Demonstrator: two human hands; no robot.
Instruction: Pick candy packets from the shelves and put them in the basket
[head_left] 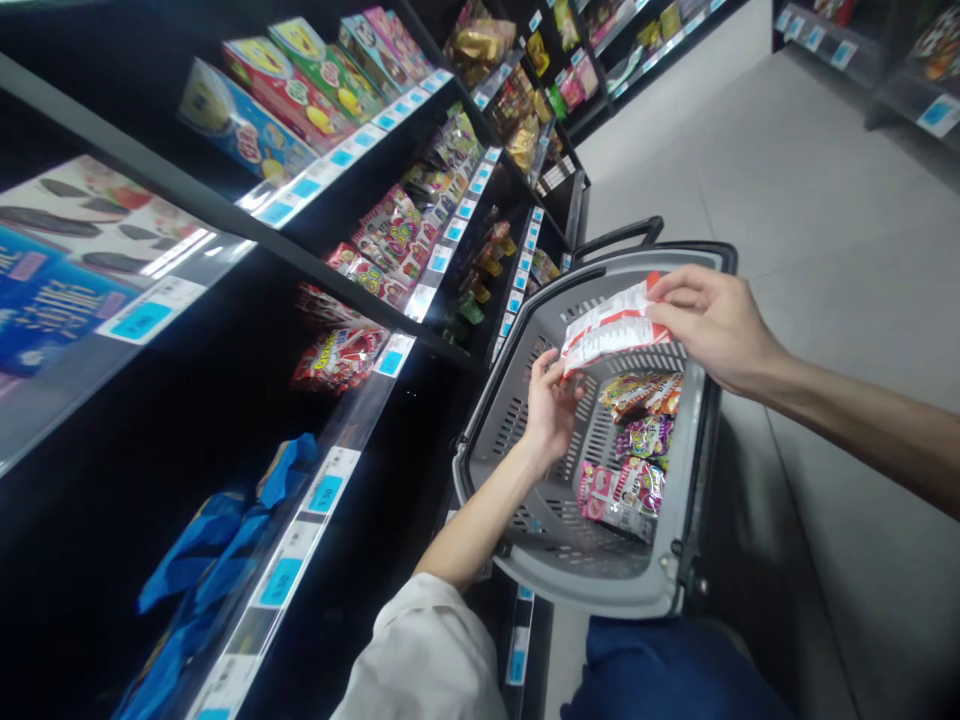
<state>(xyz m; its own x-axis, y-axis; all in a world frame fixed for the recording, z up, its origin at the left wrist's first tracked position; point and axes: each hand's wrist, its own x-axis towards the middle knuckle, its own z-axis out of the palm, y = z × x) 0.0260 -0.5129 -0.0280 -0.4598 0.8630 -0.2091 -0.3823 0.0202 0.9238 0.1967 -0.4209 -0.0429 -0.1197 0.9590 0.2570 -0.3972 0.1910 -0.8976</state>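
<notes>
Over a grey shopping basket (592, 590), a red and white candy packet (611, 328) is stretched between my two hands, its printed side up. My right hand (712, 325) pinches the packet's far right end between thumb and fingers. At its near left corner, my left hand (553, 405) has its fingers closed on the edge. Inside the basket lie several colourful candy bags: an orange-yellow bag (637, 393), a purple bag (646, 437) and a pink and white bag (619, 493). The packet hides part of the basket's far wall.
Dark shelves (330, 480) with price labels run along the left, holding candy boxes (292, 90), red candy bags (341, 355) and blue bags (217, 545). Grey tiled floor (840, 250) lies to the right. The basket's black handle (622, 235) stands at its far end.
</notes>
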